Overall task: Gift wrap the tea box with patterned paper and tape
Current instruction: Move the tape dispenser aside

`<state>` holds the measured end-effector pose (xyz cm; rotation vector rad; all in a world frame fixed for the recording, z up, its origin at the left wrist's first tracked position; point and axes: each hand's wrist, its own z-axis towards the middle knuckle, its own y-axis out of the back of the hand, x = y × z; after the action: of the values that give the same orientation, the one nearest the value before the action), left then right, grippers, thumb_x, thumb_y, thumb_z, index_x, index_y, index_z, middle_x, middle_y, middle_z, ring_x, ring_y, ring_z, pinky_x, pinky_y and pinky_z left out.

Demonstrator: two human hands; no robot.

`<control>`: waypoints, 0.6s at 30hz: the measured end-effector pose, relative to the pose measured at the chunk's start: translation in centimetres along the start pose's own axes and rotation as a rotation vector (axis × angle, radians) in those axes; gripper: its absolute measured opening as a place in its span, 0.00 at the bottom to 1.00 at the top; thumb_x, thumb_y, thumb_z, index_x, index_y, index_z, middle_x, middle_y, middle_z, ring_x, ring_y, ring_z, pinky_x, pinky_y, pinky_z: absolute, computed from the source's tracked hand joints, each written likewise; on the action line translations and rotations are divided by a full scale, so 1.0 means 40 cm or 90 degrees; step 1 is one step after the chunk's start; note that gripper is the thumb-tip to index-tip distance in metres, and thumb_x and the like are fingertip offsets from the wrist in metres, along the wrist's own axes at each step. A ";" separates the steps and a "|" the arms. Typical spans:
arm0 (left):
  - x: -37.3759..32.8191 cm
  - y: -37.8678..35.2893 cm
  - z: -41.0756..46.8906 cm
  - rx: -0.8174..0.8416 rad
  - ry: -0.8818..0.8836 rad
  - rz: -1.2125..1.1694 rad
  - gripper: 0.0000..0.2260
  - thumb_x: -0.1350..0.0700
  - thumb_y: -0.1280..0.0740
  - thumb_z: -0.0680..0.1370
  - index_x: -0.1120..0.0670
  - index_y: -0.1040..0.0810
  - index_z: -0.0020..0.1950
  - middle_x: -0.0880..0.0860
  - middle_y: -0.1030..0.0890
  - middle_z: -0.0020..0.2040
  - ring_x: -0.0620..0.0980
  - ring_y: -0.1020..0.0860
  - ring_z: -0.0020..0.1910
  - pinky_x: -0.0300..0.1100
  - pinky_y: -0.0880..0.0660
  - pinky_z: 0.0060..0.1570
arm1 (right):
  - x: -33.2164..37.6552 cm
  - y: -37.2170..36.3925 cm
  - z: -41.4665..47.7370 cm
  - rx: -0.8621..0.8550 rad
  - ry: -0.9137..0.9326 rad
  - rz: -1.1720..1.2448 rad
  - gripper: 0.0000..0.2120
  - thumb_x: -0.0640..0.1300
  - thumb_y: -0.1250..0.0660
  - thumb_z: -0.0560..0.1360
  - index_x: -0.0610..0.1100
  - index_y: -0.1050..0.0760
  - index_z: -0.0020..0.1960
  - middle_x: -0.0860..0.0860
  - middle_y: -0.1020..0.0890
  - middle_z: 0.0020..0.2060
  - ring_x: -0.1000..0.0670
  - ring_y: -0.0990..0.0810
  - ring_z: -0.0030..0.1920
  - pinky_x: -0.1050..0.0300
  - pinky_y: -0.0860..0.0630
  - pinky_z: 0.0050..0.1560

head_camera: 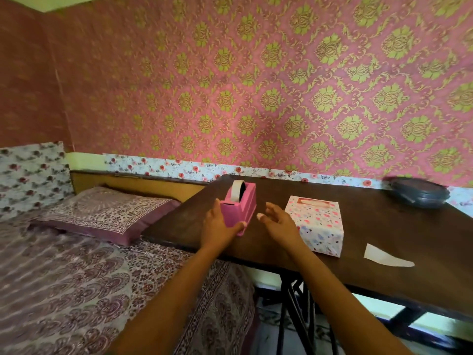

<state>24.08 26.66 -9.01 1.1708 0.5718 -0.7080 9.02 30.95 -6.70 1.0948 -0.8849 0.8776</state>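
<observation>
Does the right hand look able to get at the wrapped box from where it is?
Probably yes. The right hand is open and empty, just left of the wrapped box on the dark table, with nothing between them. The left hand holds the pink tape dispenser, clear of that path.

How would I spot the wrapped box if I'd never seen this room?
Find the dark wooden table beside the bed. The wrapped box sits near its front edge, just right of the pink tape dispenser. Nothing else on the table wears white paper dotted with pink.
</observation>
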 end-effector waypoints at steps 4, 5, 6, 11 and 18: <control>0.032 -0.029 0.038 0.022 0.027 -0.030 0.48 0.39 0.28 0.67 0.52 0.53 0.76 0.58 0.37 0.72 0.59 0.34 0.69 0.57 0.32 0.64 | -0.015 -0.066 0.057 0.000 -0.056 0.070 0.21 0.44 0.39 0.79 0.43 0.35 0.70 0.45 0.28 0.66 0.47 0.29 0.64 0.59 0.34 0.56; 0.039 -0.031 0.046 0.030 0.028 -0.036 0.48 0.39 0.28 0.66 0.52 0.52 0.76 0.58 0.35 0.71 0.58 0.33 0.68 0.56 0.30 0.63 | -0.015 -0.080 0.072 0.001 -0.068 0.086 0.21 0.45 0.39 0.79 0.42 0.35 0.71 0.46 0.28 0.66 0.46 0.29 0.64 0.60 0.34 0.55; 0.046 -0.034 0.055 0.035 0.025 -0.039 0.47 0.40 0.27 0.67 0.51 0.51 0.76 0.57 0.33 0.70 0.58 0.31 0.67 0.55 0.29 0.62 | -0.016 -0.093 0.090 0.001 -0.073 0.093 0.22 0.46 0.39 0.79 0.43 0.36 0.71 0.46 0.28 0.66 0.46 0.28 0.64 0.59 0.33 0.56; 0.074 -0.044 0.111 0.074 0.013 0.020 0.42 0.44 0.28 0.69 0.52 0.48 0.74 0.56 0.26 0.65 0.56 0.26 0.61 0.48 0.26 0.57 | -0.045 -0.155 0.198 0.008 -0.075 0.037 0.22 0.49 0.41 0.79 0.45 0.36 0.71 0.42 0.27 0.66 0.42 0.27 0.63 0.46 0.31 0.65; 0.142 -0.018 0.272 0.110 0.039 0.034 0.41 0.43 0.27 0.68 0.51 0.46 0.73 0.54 0.29 0.68 0.55 0.27 0.63 0.50 0.28 0.61 | -0.050 -0.245 0.368 0.047 -0.096 0.007 0.24 0.49 0.44 0.80 0.46 0.42 0.74 0.41 0.30 0.67 0.41 0.28 0.64 0.47 0.30 0.64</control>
<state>27.69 15.00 -10.36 1.3684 0.5364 -0.6873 14.94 14.29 -8.78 1.2330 -0.9898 0.8503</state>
